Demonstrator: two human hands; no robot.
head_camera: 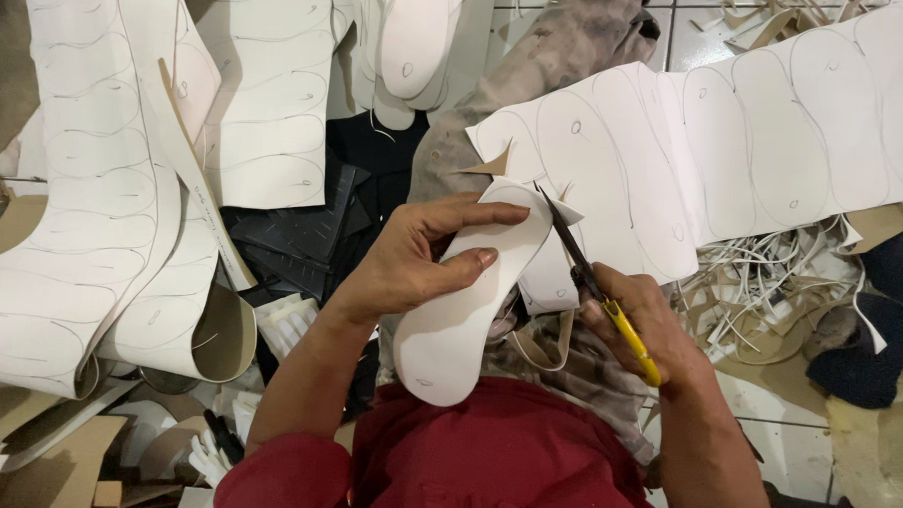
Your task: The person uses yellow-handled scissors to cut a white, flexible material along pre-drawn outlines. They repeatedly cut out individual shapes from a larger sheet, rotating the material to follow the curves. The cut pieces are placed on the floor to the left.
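Note:
My left hand grips a white insole-shaped piece that is partly cut free, thumb on top and fingers along its upper edge. My right hand is closed on yellow-handled scissors, whose dark blades point up at the piece's toe end. The piece is still joined there to a long white sheet marked with pencilled insole outlines, which stretches off to the upper right. I wear a red top.
Curled white sheets with drawn outlines lie at left. Cut insoles are stacked at top. Thin white offcut strips pile at right on a tiled floor. Dark material and brown card scraps lie around.

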